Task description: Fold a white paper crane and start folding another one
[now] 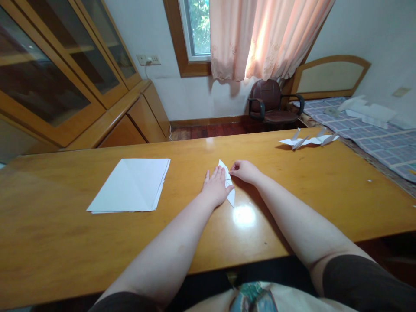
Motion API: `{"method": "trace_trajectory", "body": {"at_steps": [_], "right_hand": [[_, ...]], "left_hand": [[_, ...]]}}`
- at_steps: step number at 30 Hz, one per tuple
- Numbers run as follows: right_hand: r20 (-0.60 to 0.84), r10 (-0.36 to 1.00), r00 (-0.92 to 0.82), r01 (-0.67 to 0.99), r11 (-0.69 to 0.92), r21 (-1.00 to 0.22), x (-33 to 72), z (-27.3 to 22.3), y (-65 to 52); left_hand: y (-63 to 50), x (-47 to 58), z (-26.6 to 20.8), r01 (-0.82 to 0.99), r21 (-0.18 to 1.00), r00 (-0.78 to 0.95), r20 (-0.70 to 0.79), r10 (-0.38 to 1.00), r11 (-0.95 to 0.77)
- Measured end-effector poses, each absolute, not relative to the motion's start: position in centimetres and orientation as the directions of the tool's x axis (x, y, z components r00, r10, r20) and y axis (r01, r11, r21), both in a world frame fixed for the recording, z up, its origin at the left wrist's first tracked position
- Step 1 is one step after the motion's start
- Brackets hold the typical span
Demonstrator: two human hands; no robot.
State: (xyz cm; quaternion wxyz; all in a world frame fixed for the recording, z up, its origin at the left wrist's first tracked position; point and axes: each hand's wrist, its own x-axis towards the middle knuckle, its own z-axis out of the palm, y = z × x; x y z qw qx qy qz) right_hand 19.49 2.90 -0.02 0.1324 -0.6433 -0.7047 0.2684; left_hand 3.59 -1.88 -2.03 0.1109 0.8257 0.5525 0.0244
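A small folded piece of white paper [230, 196] lies on the wooden table in front of me, pointed at its far and near ends. My left hand [216, 187] rests flat on it with the fingers stretched out, covering much of its left side. At the paper's right edge, my right hand [244, 170] is closed in a pinch, thumb and forefinger together. The fingertips touch or nearly touch the edge, and whether they grip a flap of it is hard to see.
A stack of white square sheets [133, 186] lies to the left on the table [195, 242]. Folded white paper figures [305, 141] stand at the far right. Beyond the table are an office chair [267, 102], a bed [364, 125] and a glass-fronted cabinet [74, 65].
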Motion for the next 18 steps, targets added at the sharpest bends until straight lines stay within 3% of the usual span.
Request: {"method": "trace_trajectory", "body": {"at_steps": [4, 18], "right_hand": [[-0.164, 0.978, -0.132, 0.878, 0.039, -0.478, 19.11, 0.07, 2.77], [-0.186, 0.98, -0.077, 0.892, -0.016, -0.452, 18.75, -0.35, 2.92]], "left_hand": [[-1.84, 3.65, -2.24, 0.909, 0.202, 0.387, -0.084, 0.918, -0.365], [-2.12, 3.75, -1.83, 0.918, 0.152, 0.383, -0.099, 0.919, -0.366]]}}
